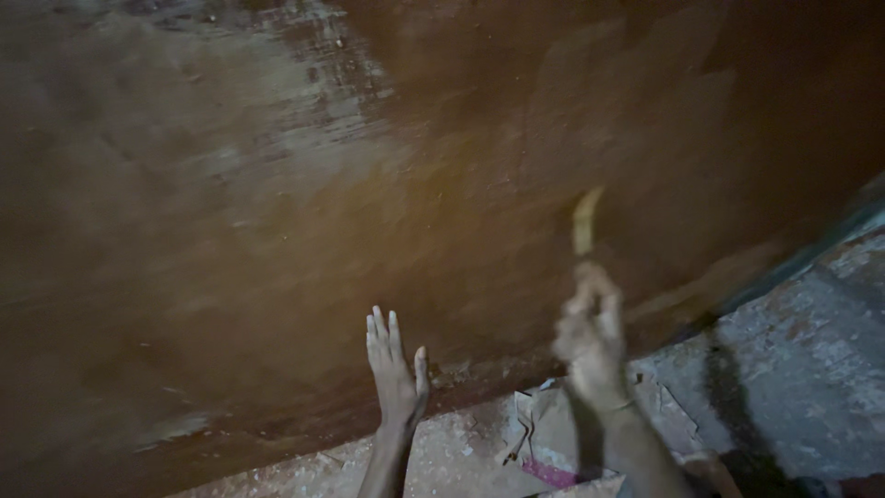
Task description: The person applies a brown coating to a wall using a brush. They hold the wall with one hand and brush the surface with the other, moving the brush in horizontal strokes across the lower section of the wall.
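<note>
Brushwork occupies the right hand (590, 337), its fingers closed round the handle of one pale-bristled brush (586, 221) whose tip meets the large brown board (277, 231). The left hand (395, 373) lies flat and open against that board's lower edge, holding nothing. Motion blur hides the grip's detail (the light is dim too). A hasty stroke could, I judge, streak the wet-looking coat, or the bracing palm could smear it. Count: two hands, one brush, one board, some torn paper scraps (544, 433) on the speckled floor (793, 369).
</note>
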A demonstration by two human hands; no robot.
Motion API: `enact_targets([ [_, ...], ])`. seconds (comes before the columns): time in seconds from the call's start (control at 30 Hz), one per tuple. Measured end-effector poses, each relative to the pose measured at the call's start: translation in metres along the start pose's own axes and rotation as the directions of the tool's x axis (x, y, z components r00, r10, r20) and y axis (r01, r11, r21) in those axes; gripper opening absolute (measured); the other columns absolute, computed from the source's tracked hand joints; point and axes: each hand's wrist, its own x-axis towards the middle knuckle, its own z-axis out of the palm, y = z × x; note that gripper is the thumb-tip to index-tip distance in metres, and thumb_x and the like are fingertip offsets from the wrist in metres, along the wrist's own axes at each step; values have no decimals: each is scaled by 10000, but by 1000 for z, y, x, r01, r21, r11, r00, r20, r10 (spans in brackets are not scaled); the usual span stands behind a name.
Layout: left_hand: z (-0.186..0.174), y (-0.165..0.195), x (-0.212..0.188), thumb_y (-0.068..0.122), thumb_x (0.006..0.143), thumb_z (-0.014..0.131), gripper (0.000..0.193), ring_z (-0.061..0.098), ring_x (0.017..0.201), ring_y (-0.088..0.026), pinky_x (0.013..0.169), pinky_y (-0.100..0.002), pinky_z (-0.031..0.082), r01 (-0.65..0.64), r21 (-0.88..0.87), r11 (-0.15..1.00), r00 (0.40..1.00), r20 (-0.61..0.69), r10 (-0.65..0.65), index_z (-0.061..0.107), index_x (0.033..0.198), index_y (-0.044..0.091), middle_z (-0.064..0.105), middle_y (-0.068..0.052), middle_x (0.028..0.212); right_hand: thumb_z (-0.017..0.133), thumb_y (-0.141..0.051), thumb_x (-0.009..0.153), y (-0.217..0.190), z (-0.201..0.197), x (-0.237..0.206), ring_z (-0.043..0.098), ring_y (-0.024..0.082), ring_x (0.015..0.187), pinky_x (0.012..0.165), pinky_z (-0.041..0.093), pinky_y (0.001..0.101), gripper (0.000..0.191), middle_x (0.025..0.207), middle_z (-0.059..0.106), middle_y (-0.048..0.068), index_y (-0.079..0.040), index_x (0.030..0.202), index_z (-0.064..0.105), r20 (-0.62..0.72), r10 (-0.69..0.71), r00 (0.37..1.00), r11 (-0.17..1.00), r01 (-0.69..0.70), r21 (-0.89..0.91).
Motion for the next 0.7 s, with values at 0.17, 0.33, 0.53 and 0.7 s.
enact_targets([
  [0.17,9,-3,2,335,1043,503,705,130,1584,-448,1259,-554,149,44,2,999,999,25,-44,232,1622,39,116,-250,1715,608,-221,991,49,21,-44,386,18,535,416,379,160,611,821,470,-54,-233,1545,351,336,383,860,923,-372,-99],
  [0.33,13,-3,1,362,1045,501,711,124,1583,-448,1259,-540,150,63,0,998,998,29,-63,234,1621,41,114,-249,1713,602,-158,971,32,-3,-31,372,16,492,353,373,168,600,874,510,-23,-123,1529,387,367,423,828,886,-462,21],
  [0.53,11,-2,2,358,1046,503,717,115,1582,-450,1259,-544,143,74,1,997,997,26,-74,224,1625,41,109,-245,1715,571,-74,906,-19,-48,0,376,-25,504,349,332,116,549,1163,673,-48,-128,1447,495,101,146,984,968,-163,188],
  [0.7,9,-3,0,334,1053,499,706,112,1588,-445,1263,-538,149,73,-21,997,997,25,-72,216,1629,39,103,-234,1721,527,-95,1020,-36,-86,12,387,2,542,395,343,152,504,892,545,-74,-204,1507,458,-161,-256,953,967,253,-39],
])
